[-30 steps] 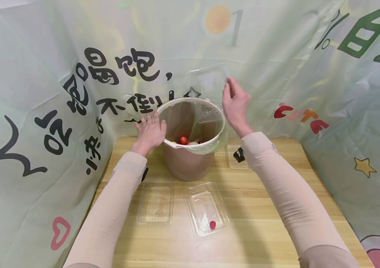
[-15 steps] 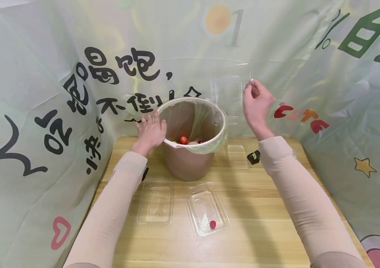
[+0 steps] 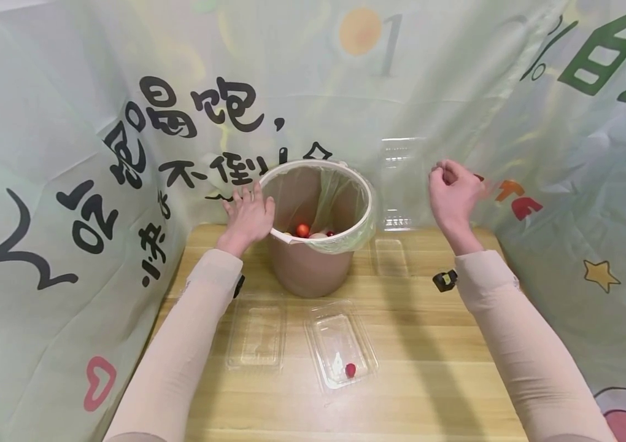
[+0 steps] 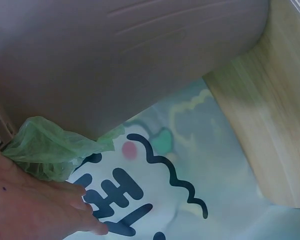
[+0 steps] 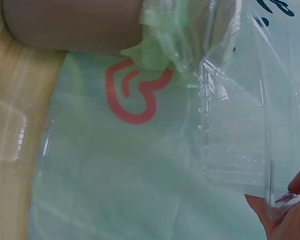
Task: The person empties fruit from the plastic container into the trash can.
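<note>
A brown bin point(image 3: 310, 267) with a white rim and a thin green liner bag point(image 3: 346, 247) stands at the table's back. My left hand point(image 3: 248, 220) rests on the rim's left side, fingers spread. In the left wrist view the bunched green liner shows beside that hand. Right of the bin, my right hand point(image 3: 455, 195) is raised and pinches the edge of a clear plastic food container point(image 5: 235, 130) between thumb and fingers. Nothing shows inside this container. Within the bin lie a red-orange round fruit point(image 3: 302, 231) and several other small round things, partly hidden by the rim.
On the wooden table point(image 3: 379, 405) lie a clear container point(image 3: 313, 351) with one raspberry-like red piece point(image 3: 350, 370), another clear container point(image 3: 235, 344) to its left, and a third point(image 3: 391, 260) right of the bin. Printed cloth walls point(image 3: 556, 245) enclose the table's back and sides.
My right hand has moved right and down with the clear container, from over the bin's far right side to beside it. My left hand has stayed on the rim.
</note>
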A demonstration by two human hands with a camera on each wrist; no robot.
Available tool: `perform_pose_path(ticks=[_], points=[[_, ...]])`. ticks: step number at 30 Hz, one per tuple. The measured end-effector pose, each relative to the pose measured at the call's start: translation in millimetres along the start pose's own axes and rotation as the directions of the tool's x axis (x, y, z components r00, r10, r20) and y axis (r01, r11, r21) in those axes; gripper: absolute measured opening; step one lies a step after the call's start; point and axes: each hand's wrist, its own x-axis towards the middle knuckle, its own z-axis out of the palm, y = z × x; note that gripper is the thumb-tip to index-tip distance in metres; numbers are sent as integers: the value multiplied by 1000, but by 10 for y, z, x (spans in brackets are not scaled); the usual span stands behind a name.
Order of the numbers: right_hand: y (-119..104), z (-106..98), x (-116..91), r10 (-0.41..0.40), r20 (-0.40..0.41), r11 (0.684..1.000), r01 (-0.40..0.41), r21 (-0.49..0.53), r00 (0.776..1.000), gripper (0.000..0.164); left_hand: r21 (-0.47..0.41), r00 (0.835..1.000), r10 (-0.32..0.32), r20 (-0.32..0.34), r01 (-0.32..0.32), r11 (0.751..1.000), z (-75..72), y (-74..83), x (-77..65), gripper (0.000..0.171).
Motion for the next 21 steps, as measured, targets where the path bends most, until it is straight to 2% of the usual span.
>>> perform_pose_path(ticks=[9, 13, 21], points=[[333, -210, -340, 75, 118, 983, -54, -174, 990, 31, 3, 1000, 2, -6, -2, 1000, 2, 6, 10, 75], [458, -275, -489, 110, 152, 977, -79, -197, 982, 31, -5, 1000, -1, -3, 1, 1000, 4, 5, 14, 75], [682, -379, -710, 148, 153, 973, -117, -200, 977, 33, 8, 1000, -9, 5, 9, 1000, 4, -6, 18, 74]])
